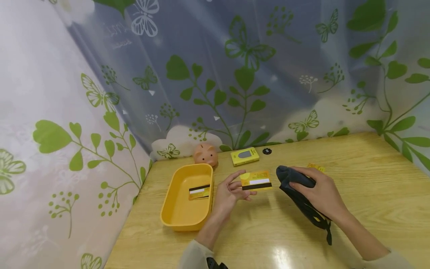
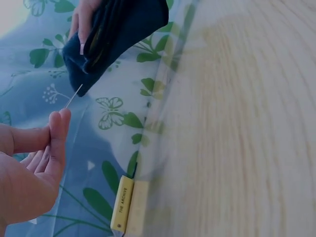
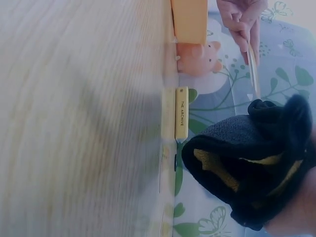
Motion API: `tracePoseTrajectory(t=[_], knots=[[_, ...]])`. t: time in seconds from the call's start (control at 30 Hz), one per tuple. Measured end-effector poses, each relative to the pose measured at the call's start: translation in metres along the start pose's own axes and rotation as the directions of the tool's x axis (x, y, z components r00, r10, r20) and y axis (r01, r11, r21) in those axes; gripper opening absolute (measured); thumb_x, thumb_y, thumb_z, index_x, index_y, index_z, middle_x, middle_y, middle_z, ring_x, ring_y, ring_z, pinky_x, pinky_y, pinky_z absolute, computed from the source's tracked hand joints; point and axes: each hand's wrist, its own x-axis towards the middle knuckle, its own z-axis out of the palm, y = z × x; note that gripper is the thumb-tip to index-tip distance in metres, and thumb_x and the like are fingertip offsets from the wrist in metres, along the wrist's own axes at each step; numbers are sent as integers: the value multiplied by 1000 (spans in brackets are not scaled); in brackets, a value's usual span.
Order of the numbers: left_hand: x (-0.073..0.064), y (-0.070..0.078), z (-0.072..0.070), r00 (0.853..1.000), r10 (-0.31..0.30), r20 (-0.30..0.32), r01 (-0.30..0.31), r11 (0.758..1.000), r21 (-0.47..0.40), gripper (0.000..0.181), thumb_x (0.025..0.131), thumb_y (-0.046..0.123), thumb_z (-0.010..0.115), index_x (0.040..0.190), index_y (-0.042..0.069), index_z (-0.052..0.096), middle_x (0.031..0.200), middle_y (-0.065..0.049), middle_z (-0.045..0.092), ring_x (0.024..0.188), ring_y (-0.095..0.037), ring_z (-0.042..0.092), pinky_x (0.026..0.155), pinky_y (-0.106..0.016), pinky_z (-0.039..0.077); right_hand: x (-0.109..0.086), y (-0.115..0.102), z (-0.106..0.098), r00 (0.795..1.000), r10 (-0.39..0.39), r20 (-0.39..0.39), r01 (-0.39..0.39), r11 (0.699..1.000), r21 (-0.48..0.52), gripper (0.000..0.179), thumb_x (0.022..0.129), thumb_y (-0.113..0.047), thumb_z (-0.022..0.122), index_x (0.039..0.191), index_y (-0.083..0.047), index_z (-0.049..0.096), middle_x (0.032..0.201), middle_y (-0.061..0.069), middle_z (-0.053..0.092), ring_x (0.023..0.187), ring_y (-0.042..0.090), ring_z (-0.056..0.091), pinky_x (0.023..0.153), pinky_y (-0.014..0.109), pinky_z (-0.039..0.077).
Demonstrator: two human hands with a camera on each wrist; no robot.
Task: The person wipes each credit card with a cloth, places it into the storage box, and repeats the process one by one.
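Observation:
My left hand (image 1: 226, 196) pinches a yellow card (image 1: 256, 176) with a black stripe and a white strip, between thumb and fingers. In the left wrist view the card appears edge-on as a thin line, its far end close to a dark blue cloth pouch (image 2: 118, 39). The right hand (image 1: 325, 191) grips that pouch, which hangs tilted above the table with a cord dangling from its lower end. Its mouth and yellowish lining (image 3: 217, 170) show in the right wrist view. To the left of the left hand, a similar striped card (image 1: 199, 192) lies inside a yellow tray (image 1: 168, 203).
Behind the tray is a pink piggy bank (image 1: 206, 155). A yellow box (image 1: 245, 156) marked "THE ARCHIVE" and a round black chip (image 1: 267, 151) lie near the patterned curtain (image 1: 208, 112). Another yellow item (image 1: 316, 167) lies partly hidden behind the right hand on the wooden table (image 1: 379, 179).

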Motion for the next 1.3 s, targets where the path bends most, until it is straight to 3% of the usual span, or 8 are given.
tracePoseTrajectory(t=[0.1, 0.2, 0.3, 0.57, 0.73, 0.93, 1.17, 1.3], knots=[[-1, 4, 0, 1000, 12, 2, -12, 1000, 10, 66, 89, -19, 66, 146, 13, 59, 75, -1, 48, 89, -32, 78, 80, -52, 62, 0, 3, -2, 1000, 5, -1, -5, 1000, 4, 55, 97, -35, 76, 144, -11, 62, 142, 25, 59, 129, 52, 52, 95, 69, 49], [-2, 12, -2, 1000, 30, -6, -30, 998, 47, 63, 90, -15, 69, 147, 12, 59, 91, -11, 69, 86, -21, 76, 79, -43, 63, 0, 5, -5, 1000, 11, 4, -11, 1000, 17, 56, 97, -35, 76, 145, -10, 62, 144, 26, 58, 131, 53, 51, 97, 70, 48], [-4, 20, -5, 999, 28, -21, -26, 997, 76, 61, 91, -11, 72, 146, 13, 60, 106, -14, 75, 83, -15, 70, 78, -31, 61, -1, 7, -9, 1000, 26, 11, -26, 999, 25, 59, 97, -36, 76, 146, -8, 60, 146, 28, 55, 133, 55, 48, 98, 72, 46], [-9, 45, -25, 995, 24, -94, -13, 993, 114, 59, 90, -7, 75, 143, 15, 61, 105, -2, 54, 85, -15, 53, 80, -28, 58, -2, 18, -22, 998, 62, 28, -63, 998, 29, 64, 98, -41, 74, 149, -8, 57, 151, 30, 49, 132, 58, 47, 95, 70, 49], [-10, 55, -52, 989, 30, -147, -6, 987, 161, 60, 89, -9, 75, 142, 15, 62, 116, -10, 54, 87, -15, 60, 81, -31, 60, -4, 26, -29, 998, 54, 13, -55, 998, 24, 64, 98, -39, 74, 149, -6, 56, 149, 31, 50, 130, 59, 48, 92, 69, 51], [-13, 58, -95, 976, 45, -214, -4, 983, 186, 62, 90, -8, 73, 146, 12, 57, 116, -12, 57, 89, -16, 68, 85, -36, 60, -7, 35, -37, 999, 53, 6, -53, 999, -3, 62, 97, -38, 75, 148, -6, 58, 145, 32, 54, 121, 58, 56, 80, 48, 60], [-17, 52, -137, 942, -11, -337, 100, 964, 247, 61, 91, -6, 74, 147, 12, 56, 123, -18, 60, 99, -16, 69, 88, -29, 58, -11, 41, -44, 997, 77, -1, -77, 997, -32, 63, 98, -38, 74, 148, -5, 57, 146, 34, 51, 123, 61, 51, 87, 66, 54], [-19, 49, -153, 927, -42, -373, 147, 955, 257, 62, 92, -4, 73, 150, 12, 54, 126, -19, 59, 97, -17, 69, 87, -28, 58, -13, 42, -47, 996, 92, 1, -92, 995, -30, 63, 98, -37, 74, 149, -5, 57, 147, 35, 51, 123, 61, 51, 85, 63, 56]])
